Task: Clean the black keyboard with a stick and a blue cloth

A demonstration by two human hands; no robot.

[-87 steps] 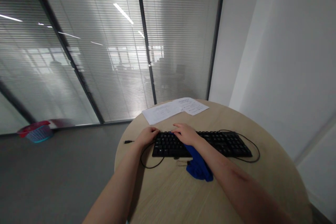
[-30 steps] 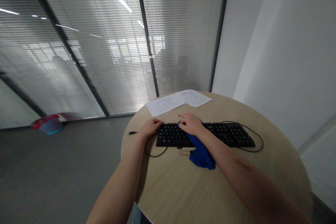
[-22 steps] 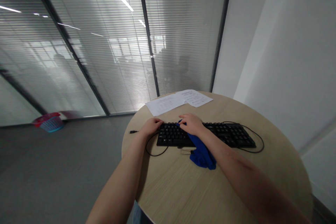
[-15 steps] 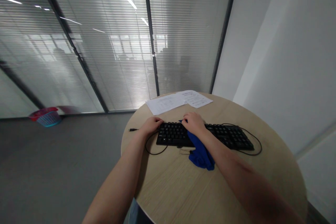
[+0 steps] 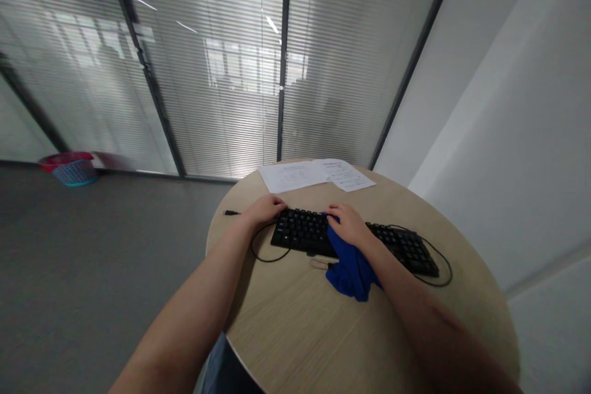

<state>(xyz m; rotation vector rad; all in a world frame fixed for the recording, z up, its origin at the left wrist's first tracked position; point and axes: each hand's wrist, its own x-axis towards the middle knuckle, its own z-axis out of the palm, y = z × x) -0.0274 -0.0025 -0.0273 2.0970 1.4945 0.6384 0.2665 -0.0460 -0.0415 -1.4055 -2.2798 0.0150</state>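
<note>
Keyboard (image 5: 302,232), middle hidden, cloth (image 5: 348,274) under right hand (image 5: 348,225)

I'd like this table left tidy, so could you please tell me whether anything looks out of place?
Mildly: the plug lies loose on the table, left of the keyboard, connected to nothing, and the papers overlap askew. No spill shows.

The head camera looks forward, down over a table (image 5: 286,326).

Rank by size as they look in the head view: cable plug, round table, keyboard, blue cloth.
Largest to smallest:
1. round table
2. keyboard, partly covered
3. blue cloth
4. cable plug
</note>
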